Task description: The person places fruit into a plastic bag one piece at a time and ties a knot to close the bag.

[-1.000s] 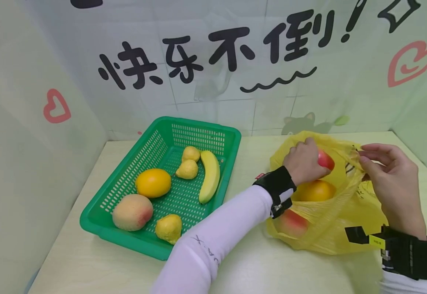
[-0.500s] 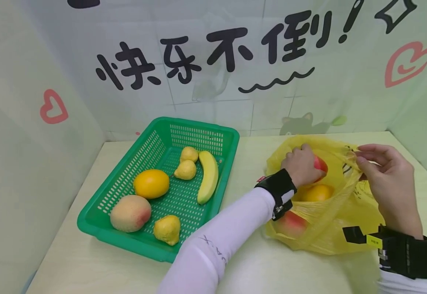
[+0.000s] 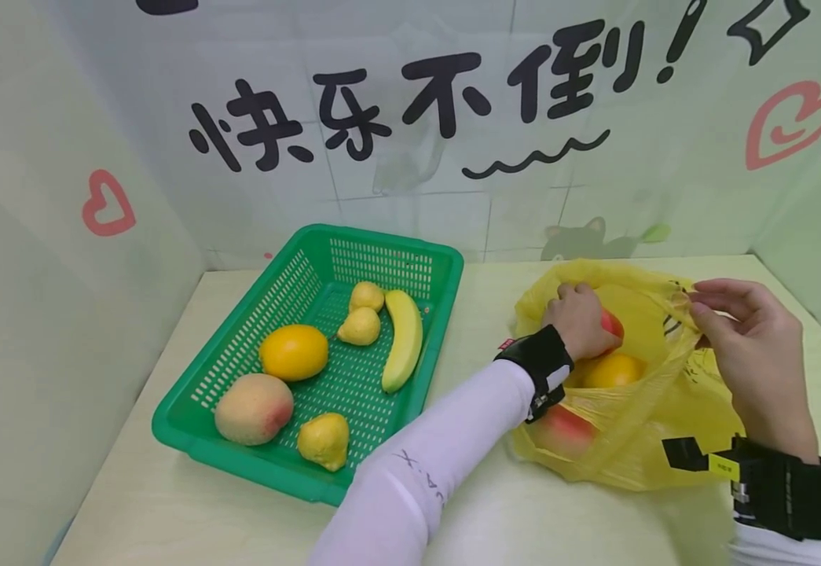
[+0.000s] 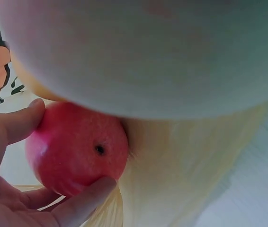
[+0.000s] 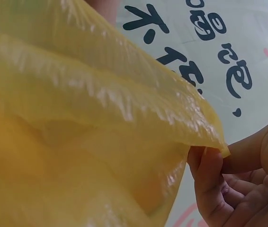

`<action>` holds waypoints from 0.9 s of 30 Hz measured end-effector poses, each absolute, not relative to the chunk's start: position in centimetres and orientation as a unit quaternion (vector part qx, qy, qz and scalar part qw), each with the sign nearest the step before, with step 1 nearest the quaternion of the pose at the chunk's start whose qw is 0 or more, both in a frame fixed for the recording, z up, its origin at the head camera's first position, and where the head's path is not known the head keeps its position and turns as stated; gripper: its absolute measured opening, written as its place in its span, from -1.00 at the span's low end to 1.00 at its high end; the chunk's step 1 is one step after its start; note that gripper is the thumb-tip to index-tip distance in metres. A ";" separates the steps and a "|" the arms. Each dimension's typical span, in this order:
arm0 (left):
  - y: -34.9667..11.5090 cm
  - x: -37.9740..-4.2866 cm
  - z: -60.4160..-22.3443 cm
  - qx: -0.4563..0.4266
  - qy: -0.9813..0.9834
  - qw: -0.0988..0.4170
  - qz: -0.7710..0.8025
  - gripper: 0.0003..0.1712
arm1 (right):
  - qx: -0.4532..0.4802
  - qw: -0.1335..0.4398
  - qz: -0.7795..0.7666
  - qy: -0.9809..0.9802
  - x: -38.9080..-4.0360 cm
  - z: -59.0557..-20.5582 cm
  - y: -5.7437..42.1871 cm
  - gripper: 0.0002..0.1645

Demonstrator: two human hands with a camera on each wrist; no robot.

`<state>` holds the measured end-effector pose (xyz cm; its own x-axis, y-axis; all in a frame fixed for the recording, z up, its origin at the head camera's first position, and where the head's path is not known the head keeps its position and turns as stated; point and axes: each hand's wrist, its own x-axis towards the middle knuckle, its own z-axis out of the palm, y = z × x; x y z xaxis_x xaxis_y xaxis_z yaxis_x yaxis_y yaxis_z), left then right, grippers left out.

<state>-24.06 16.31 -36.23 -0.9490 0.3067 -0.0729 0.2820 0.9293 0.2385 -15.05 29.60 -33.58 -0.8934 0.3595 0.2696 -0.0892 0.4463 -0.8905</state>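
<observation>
Over on the left of the tabletop [image 3: 481, 487] sits a green plastic basket [image 3: 382, 233], and from here I can see a peach [image 3: 253, 409] towards its near left corner, an orange-yellow oval fruit [image 3: 294, 353] just beyond, a knobbly yellow fruit [image 3: 324, 442] by the near side, two small yellow pear-like fruits [image 3: 359, 326] farther back, and a banana [image 3: 403, 342] lying along the right side. Right of that is a yellow plastic bag [image 3: 657, 440], its mouth open, with a red-blushed fruit [image 3: 562, 432] showing through the near left wall. The left hand [image 3: 577, 321] is inside, fingers clamped round a red apple [image 4: 79, 149], just beyond a yellow-orange fruit [image 3: 613, 371]. Farthest right, the right hand [image 3: 760, 346] pinches the bag's edge between thumb and fingers
</observation>
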 end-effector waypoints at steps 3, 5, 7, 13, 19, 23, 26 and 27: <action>16.6 -24.0 -36.4 0.141 0.981 0.068 0.117 -0.17 | -0.087 0.213 0.521 -0.822 -15.0 -33.6 29.6 -0.70; 16.8 -23.9 -36.4 0.133 0.980 0.083 0.123 -0.16 | -0.089 0.214 0.520 -0.822 -15.0 -33.6 29.6 -0.70; 17.0 -23.9 -36.5 0.135 0.979 0.097 0.122 -0.19 | -0.089 0.214 0.520 -0.822 -15.0 -33.7 29.7 -0.70; 17.2 -23.8 -36.4 0.153 0.975 0.119 0.108 -0.30 | -0.086 0.214 0.522 -0.821 -15.0 -33.7 29.7 -0.70; 16.8 -23.5 -36.1 0.147 0.974 0.125 0.123 -0.42 | -0.085 0.213 0.522 -0.821 -15.0 -33.7 29.7 -0.71; 16.5 -23.2 -35.5 0.154 0.972 0.127 0.120 -0.47 | -0.086 0.212 0.527 -0.818 -15.1 -33.7 29.8 -0.70; 16.3 -23.0 -35.0 0.163 0.972 0.132 0.106 -0.48 | -0.087 0.211 0.533 -0.815 -15.1 -33.6 29.9 -0.70; 16.2 -22.9 -34.8 0.169 0.972 0.134 0.095 -0.48 | -0.086 0.210 0.539 -0.811 -15.1 -33.5 29.9 -0.70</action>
<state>-22.91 16.17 -34.82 -0.9068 0.3540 -0.2291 0.3029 0.9249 0.2300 -15.10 29.88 -33.52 -0.8974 0.3654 0.2474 -0.0869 0.4034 -0.9109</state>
